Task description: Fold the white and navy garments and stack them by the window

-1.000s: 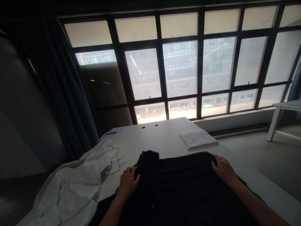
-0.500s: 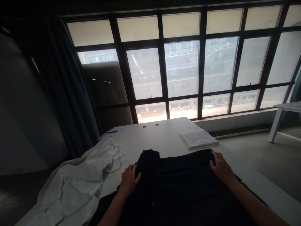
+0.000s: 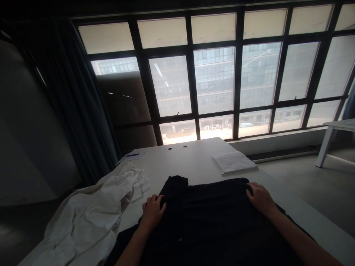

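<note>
A black shirt (image 3: pixel 213 218) lies spread over the near part of the white table (image 3: pixel 191 162), its collar (image 3: pixel 177 181) toward the window. One small light button shows on its front. My left hand (image 3: pixel 152 212) has its fingers bent over the shirt's left side near the collar, thumb on the cloth. At the far right corner of the shirt, my right hand (image 3: pixel 260 199) grips the edge, with cloth between thumb and fingers. The fingertips of both hands are partly lost against the dark fabric.
A crumpled white garment (image 3: pixel 91 218) covers the table's left side. Folded white cloth (image 3: pixel 234 163) lies at the right edge. A pen (image 3: pixel 132 154) rests on paper at the far left. Another white table (image 3: pixel 328 144) stands right, beyond bare floor. Windows and a dark curtain (image 3: pixel 80 111) stand behind.
My right hand has lowered slightly with the shirt's far right corner, which now sits flatter. My left hand has barely moved.
</note>
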Tool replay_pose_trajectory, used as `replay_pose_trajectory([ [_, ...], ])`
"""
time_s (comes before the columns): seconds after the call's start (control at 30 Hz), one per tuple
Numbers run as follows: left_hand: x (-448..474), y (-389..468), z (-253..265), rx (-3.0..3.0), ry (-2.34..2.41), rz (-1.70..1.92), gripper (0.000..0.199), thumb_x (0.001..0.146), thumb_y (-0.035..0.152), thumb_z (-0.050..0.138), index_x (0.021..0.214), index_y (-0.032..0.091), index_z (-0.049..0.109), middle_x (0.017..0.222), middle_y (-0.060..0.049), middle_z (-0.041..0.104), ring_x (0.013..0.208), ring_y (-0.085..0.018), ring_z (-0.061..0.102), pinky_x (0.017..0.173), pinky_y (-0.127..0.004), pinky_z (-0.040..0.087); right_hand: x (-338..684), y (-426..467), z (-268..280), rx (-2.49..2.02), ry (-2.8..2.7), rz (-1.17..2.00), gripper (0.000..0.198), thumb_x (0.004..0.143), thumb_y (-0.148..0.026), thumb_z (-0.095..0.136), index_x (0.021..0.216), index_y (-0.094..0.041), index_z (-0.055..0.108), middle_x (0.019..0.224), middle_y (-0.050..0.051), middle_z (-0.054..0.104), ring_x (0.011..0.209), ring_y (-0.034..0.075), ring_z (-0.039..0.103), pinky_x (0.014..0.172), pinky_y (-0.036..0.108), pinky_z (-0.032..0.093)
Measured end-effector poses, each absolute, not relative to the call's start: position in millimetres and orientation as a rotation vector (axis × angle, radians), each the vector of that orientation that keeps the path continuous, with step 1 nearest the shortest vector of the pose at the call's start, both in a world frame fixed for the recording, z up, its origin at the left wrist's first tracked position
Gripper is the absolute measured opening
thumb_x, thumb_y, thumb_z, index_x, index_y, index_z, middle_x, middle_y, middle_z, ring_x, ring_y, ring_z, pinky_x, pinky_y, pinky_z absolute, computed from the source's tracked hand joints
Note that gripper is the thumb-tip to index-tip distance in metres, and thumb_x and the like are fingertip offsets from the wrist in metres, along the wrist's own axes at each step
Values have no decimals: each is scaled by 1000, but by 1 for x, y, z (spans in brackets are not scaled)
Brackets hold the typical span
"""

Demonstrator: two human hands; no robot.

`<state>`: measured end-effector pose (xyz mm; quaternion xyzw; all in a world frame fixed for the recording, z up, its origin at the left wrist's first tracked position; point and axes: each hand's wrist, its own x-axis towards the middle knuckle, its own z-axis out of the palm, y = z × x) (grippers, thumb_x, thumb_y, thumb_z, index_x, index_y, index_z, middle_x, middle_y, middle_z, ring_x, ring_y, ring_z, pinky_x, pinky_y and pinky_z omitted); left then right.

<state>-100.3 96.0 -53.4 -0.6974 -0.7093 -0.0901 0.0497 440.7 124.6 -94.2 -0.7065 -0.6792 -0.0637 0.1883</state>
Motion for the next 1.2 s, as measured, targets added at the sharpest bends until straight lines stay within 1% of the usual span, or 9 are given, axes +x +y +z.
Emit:
replay_pose_trajectory([
  [0.1,-100,96,-53,-2134,-2161,-263,45,95,41,45,135,27,60,130,-11,58,121,-29,51,99,-44,36,439,124,-94,-1984,-1897,-204,55,94,-34,41,142,-9,50,136,17,58,119,29,56,100,40,44],
  [0.17,-99,96,-53,-2141,-2160,-255,45,95,40,44,135,29,60,133,-11,57,123,-29,50,101,-44,35,437,122,-94,-2068,-1871,-211,60,94,-37,41,150,-15,44,139,17,56,120,32,56,98,46,45],
  [0.23,-99,96,-53,-2146,-2158,-252,45,95,40,44,137,30,59,136,-10,55,125,-29,49,102,-44,35,435,120,-93,-2166,-1859,-177,58,94,-42,41,148,-23,48,141,15,56,124,36,53,99,52,43],
  [0.3,-99,95,-53,-2143,-2157,-255,46,96,41,44,138,30,58,139,-11,52,128,-29,47,104,-44,34,434,120,-92,-2224,-1865,-120,54,94,-45,40,142,-25,56,143,13,55,131,37,48,103,55,39],
  [0.53,-100,96,-55,-2145,-2171,-243,49,96,42,41,141,28,56,145,-12,48,132,-31,45,107,-45,34,437,122,-90,-2230,-1943,-76,56,95,-45,37,140,-18,57,151,13,50,138,35,41,108,55,35],
  [0.7,-100,95,-54,-2152,-2168,-227,49,97,42,41,142,28,55,145,-12,48,132,-30,46,107,-45,34,439,122,-95,-2091,-2033,-119,53,97,-43,37,140,-18,55,151,13,50,135,34,46,105,52,39],
  [0.9,-100,95,-53,-2158,-2175,-215,49,97,41,41,142,28,55,145,-12,48,133,-31,45,107,-45,34,441,125,-101,-1988,-1919,-223,53,94,-35,44,138,-6,52,136,21,58,121,32,57,101,42,44],
  [1.0,-100,95,-52,-2160,-2179,-214,49,97,41,41,142,28,55,145,-12,48,133,-30,45,108,-45,34,443,124,-96,-2047,-1816,-196,48,95,-34,41,134,-7,54,123,20,65,110,31,64,93,42,48],
  [1.2,-100,94,-52,-2167,-2169,-227,48,98,41,41,142,28,55,145,-12,48,132,-30,46,107,-45,34,446,120,-87,-2153,-1614,-108,49,101,-34,28,137,-7,46,107,19,72,95,31,70,85,44,48],
])
